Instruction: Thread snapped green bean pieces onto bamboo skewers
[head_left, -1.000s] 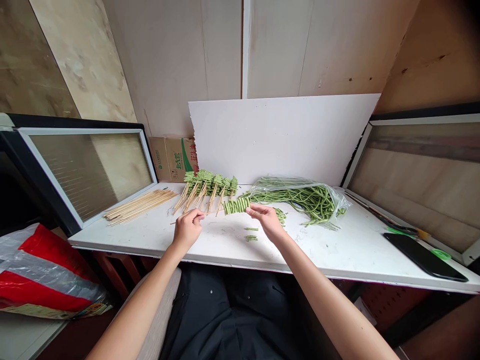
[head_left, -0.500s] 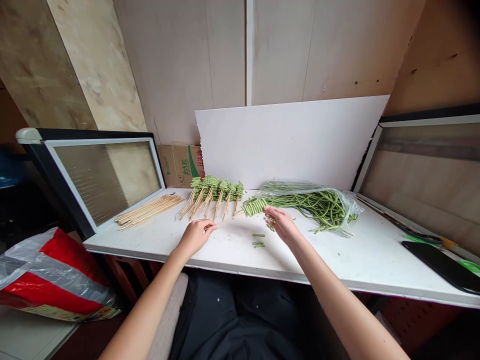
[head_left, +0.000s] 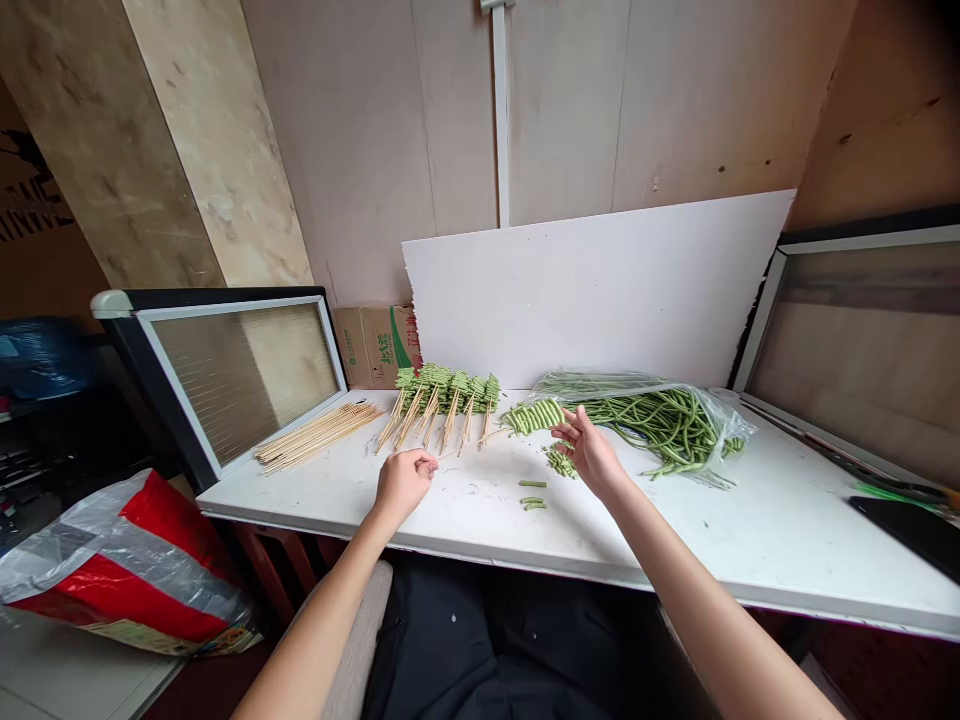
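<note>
My left hand (head_left: 403,480) is closed in a pinch on the blunt end of a bamboo skewer whose far end carries a coil of green long bean (head_left: 534,416). The loaded skewer lies low over the white table (head_left: 480,520), beside a row of finished bean skewers (head_left: 444,392). My right hand (head_left: 589,452) hovers just right of the coil with fingers spread and nothing in them. Under that hand lies a small heap of cut bean pieces (head_left: 560,461). Two short bean bits (head_left: 532,494) rest nearer to me.
A clear plastic bag of long beans (head_left: 660,420) lies at the right. Bare bamboo skewers (head_left: 319,435) are piled at the left, next to a slanted glass lid (head_left: 240,370). A cardboard box (head_left: 379,345) and white board (head_left: 600,290) stand behind. A dark phone (head_left: 911,530) sits far right.
My right hand has let go of the bean coil and opened beside it. The left hand has carried the loaded skewer away from me toward the finished row. The camera view shifted left.
</note>
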